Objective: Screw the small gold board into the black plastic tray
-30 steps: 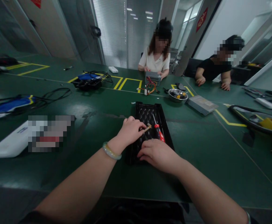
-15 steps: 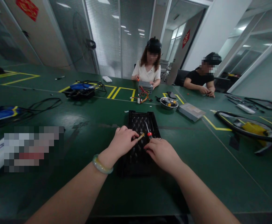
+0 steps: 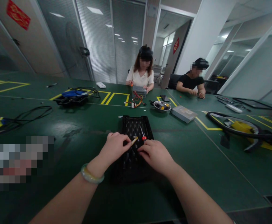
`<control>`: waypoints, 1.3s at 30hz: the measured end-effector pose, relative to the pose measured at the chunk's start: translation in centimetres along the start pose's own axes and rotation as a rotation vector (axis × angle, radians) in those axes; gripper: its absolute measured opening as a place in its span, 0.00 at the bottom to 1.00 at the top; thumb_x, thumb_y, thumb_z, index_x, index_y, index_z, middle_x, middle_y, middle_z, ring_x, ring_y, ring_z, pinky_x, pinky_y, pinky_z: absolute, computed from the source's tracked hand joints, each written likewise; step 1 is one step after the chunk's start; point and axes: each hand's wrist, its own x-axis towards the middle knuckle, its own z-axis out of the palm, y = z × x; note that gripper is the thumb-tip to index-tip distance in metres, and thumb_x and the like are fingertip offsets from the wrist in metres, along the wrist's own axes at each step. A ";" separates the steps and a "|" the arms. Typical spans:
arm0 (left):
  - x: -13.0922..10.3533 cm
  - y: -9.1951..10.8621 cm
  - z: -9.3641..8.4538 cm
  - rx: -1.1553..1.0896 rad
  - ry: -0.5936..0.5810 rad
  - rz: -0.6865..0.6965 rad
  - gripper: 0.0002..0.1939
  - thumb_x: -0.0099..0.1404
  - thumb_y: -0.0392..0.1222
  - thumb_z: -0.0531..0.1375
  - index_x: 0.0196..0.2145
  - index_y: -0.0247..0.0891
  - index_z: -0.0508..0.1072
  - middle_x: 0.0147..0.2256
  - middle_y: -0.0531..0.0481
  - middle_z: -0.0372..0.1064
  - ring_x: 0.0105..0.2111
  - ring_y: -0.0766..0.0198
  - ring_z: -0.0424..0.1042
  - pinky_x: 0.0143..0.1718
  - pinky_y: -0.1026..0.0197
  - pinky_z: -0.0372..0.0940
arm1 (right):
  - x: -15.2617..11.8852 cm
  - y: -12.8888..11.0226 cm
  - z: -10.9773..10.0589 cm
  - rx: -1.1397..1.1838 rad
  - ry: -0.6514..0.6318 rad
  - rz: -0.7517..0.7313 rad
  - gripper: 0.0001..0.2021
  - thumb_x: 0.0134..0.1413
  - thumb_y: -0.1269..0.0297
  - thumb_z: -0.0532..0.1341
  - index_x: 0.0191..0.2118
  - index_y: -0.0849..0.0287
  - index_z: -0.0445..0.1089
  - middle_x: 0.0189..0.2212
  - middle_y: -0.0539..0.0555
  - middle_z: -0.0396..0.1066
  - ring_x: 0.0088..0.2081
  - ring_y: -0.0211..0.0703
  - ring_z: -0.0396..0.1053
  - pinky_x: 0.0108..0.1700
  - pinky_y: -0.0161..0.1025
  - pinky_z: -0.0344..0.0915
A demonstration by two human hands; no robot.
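A black tray-like panel (image 3: 136, 118) with a patterned inner face lies on the green table in front of me. Over its left side, my left hand (image 3: 114, 147) pinches a small flat yellowish strip (image 3: 134, 141) between thumb and fingertips. What exactly the strip is cannot be made out. My right hand (image 3: 158, 157) is closed above the right side of the panel. From its fingers sticks a screwdriver (image 3: 144, 138) with a red and black handle, its thin shaft pointing away from me. Most of the handle is hidden by the hand.
Beyond the panel stand a metal bowl (image 3: 162, 106) of small parts and a flat grey box (image 3: 183, 114). A wheel-like black ring (image 3: 243, 128) lies at right. Cables (image 3: 36, 112) are at left. Across the table, two people work, one at a metal case (image 3: 139, 91) with coloured wires (image 3: 138, 101).
The view has swung slightly, so things sit lower and further left. Both hands keep nearly the same place over the panel, still holding the strip and the screwdriver.
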 end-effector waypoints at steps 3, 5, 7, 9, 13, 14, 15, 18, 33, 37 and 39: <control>0.1 -0.2 -0.9 -0.083 -0.043 0.010 0.11 0.65 0.51 0.59 0.34 0.44 0.78 0.33 0.53 0.76 0.38 0.57 0.69 0.46 0.52 0.52 | -0.1 0.0 -0.3 0.023 0.085 0.058 0.11 0.64 0.63 0.59 0.50 0.51 0.72 0.45 0.52 0.71 0.47 0.43 0.68 0.51 0.43 0.65; 0.0 -0.2 -1.5 -0.141 -0.109 0.067 0.11 0.64 0.52 0.60 0.35 0.45 0.78 0.35 0.54 0.76 0.39 0.58 0.70 0.47 0.53 0.53 | -0.1 0.0 -0.5 0.066 0.159 0.086 0.17 0.64 0.62 0.60 0.57 0.51 0.67 0.51 0.53 0.68 0.50 0.44 0.67 0.53 0.43 0.65; -0.2 -0.1 -2.2 -0.193 -0.194 0.148 0.10 0.64 0.51 0.61 0.35 0.45 0.78 0.36 0.55 0.77 0.40 0.59 0.70 0.48 0.54 0.53 | -0.1 0.2 -0.6 0.111 0.192 0.074 0.23 0.62 0.61 0.62 0.62 0.52 0.63 0.56 0.54 0.65 0.55 0.46 0.65 0.57 0.45 0.64; -0.3 -0.1 -2.7 -0.233 -0.261 0.220 0.08 0.65 0.50 0.61 0.36 0.46 0.78 0.37 0.56 0.77 0.41 0.61 0.71 0.49 0.56 0.53 | -0.1 0.4 -0.7 0.141 0.148 0.027 0.22 0.62 0.60 0.62 0.60 0.52 0.65 0.56 0.54 0.67 0.55 0.48 0.65 0.58 0.47 0.62; -0.6 -0.3 -3.2 -0.270 -0.313 0.270 0.09 0.65 0.50 0.62 0.37 0.45 0.78 0.37 0.56 0.76 0.41 0.63 0.71 0.49 0.59 0.55 | -0.2 0.5 -0.6 0.194 0.052 -0.027 0.10 0.63 0.59 0.61 0.47 0.50 0.75 0.44 0.47 0.75 0.46 0.41 0.72 0.52 0.41 0.65; -0.6 -0.4 -3.2 -0.287 -0.324 0.270 0.09 0.65 0.50 0.62 0.36 0.45 0.78 0.37 0.56 0.76 0.41 0.63 0.72 0.48 0.59 0.56 | -0.2 0.5 -0.6 0.206 0.049 -0.025 0.08 0.62 0.59 0.62 0.45 0.49 0.76 0.42 0.46 0.76 0.44 0.39 0.72 0.50 0.39 0.66; -0.7 -0.5 -3.1 -0.314 -0.337 0.265 0.09 0.65 0.50 0.62 0.36 0.44 0.78 0.37 0.56 0.76 0.40 0.63 0.72 0.48 0.60 0.58 | -0.3 0.5 -0.6 0.220 0.048 -0.020 0.07 0.62 0.60 0.62 0.44 0.49 0.76 0.41 0.45 0.76 0.43 0.37 0.72 0.48 0.37 0.66; -0.7 -0.7 -2.8 -0.430 -0.390 0.232 0.08 0.65 0.47 0.61 0.37 0.42 0.77 0.37 0.55 0.76 0.39 0.65 0.73 0.43 0.63 0.62 | -0.3 0.4 -0.6 0.251 0.051 -0.009 0.05 0.60 0.61 0.64 0.41 0.49 0.77 0.40 0.44 0.75 0.41 0.35 0.72 0.47 0.34 0.66; -0.6 -0.8 -2.0 -0.822 -0.418 0.025 0.10 0.63 0.45 0.64 0.39 0.37 0.75 0.37 0.50 0.75 0.37 0.63 0.73 0.40 0.62 0.66 | -0.2 0.1 -0.6 0.268 0.094 0.037 0.11 0.57 0.64 0.66 0.46 0.50 0.73 0.42 0.48 0.72 0.43 0.38 0.70 0.47 0.38 0.65; -0.5 -0.7 -1.7 -0.949 -0.430 -0.063 0.13 0.62 0.47 0.65 0.41 0.36 0.74 0.38 0.49 0.76 0.39 0.62 0.74 0.43 0.61 0.66 | -0.2 0.3 -0.4 0.231 0.119 0.037 0.12 0.59 0.62 0.64 0.49 0.49 0.73 0.44 0.49 0.71 0.44 0.39 0.70 0.50 0.39 0.65; -0.4 -0.8 -1.5 -1.007 -0.418 -0.097 0.14 0.63 0.47 0.65 0.42 0.36 0.74 0.38 0.49 0.76 0.39 0.62 0.74 0.44 0.60 0.67 | -0.2 0.3 -0.4 0.221 0.136 0.029 0.12 0.60 0.62 0.63 0.49 0.49 0.73 0.44 0.50 0.71 0.44 0.39 0.70 0.50 0.39 0.66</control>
